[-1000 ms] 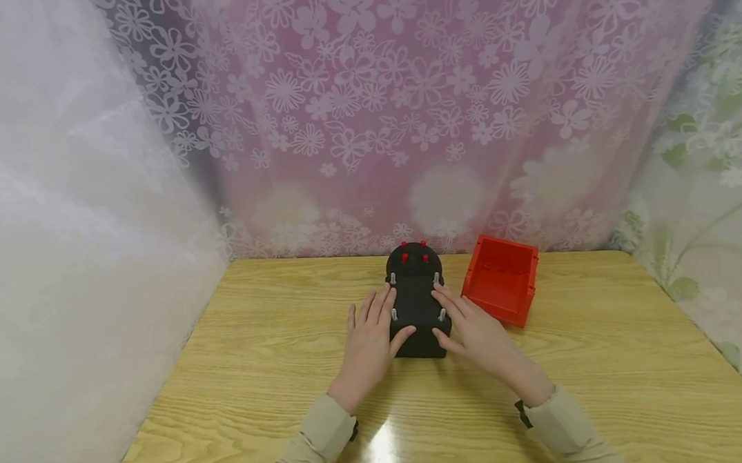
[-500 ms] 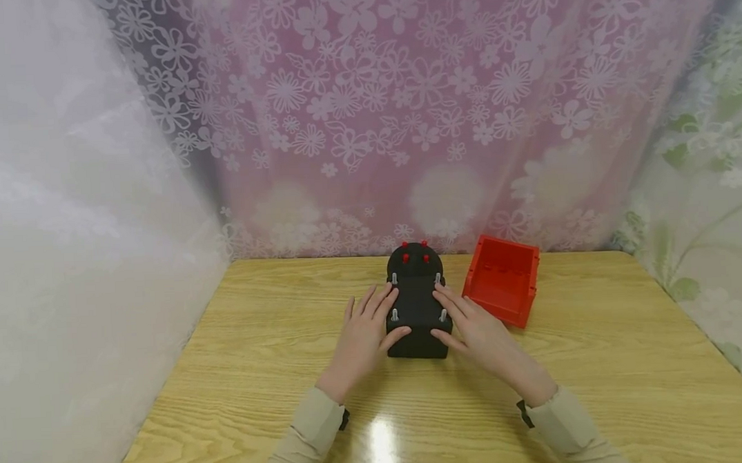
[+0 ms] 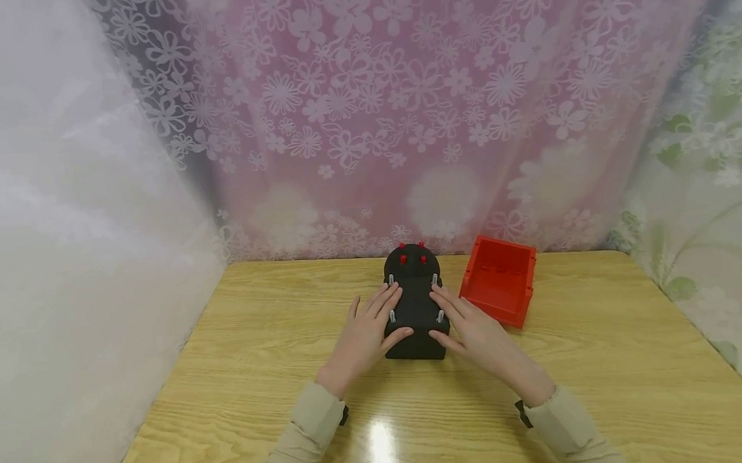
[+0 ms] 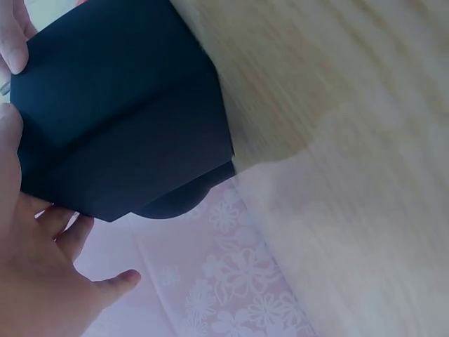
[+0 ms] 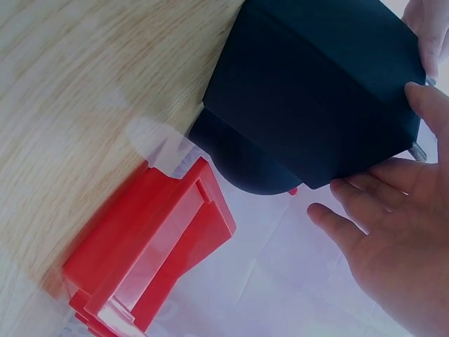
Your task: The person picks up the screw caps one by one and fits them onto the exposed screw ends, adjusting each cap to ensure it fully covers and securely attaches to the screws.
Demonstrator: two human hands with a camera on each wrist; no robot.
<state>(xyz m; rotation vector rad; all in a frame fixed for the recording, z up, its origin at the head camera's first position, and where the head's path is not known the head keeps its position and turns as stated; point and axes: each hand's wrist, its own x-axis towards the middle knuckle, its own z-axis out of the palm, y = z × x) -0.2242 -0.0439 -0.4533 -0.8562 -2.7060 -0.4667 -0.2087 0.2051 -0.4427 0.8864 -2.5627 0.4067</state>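
Note:
A black box-like body (image 3: pixel 415 302) with a rounded far end stands on the table. Upright metal screws (image 3: pixel 393 316) rise from its top, and small red pegs (image 3: pixel 403 259) sit at the rounded end. My left hand (image 3: pixel 362 341) rests along its left side, fingers extended and thumb on the near edge. On the opposite side lies my right hand (image 3: pixel 480 334), fingers likewise stretched out against the top edge. The wrist views show the body's sloping dark sides (image 4: pixel 133 119), and a threaded screw (image 5: pixel 417 151) near the right hand's fingers. Neither hand curls around anything.
A red plastic bin (image 3: pixel 494 310) sits just right of the black body, close to the right hand. The wooden table (image 3: pixel 258 347) ends at a pink flowered curtain (image 3: pixel 341 122) behind, with pale cloth on both sides.
My left wrist and forearm have shifted slightly to the left, its fingers staying against the black body. The right hand is almost unmoved. The bin stays where it was.

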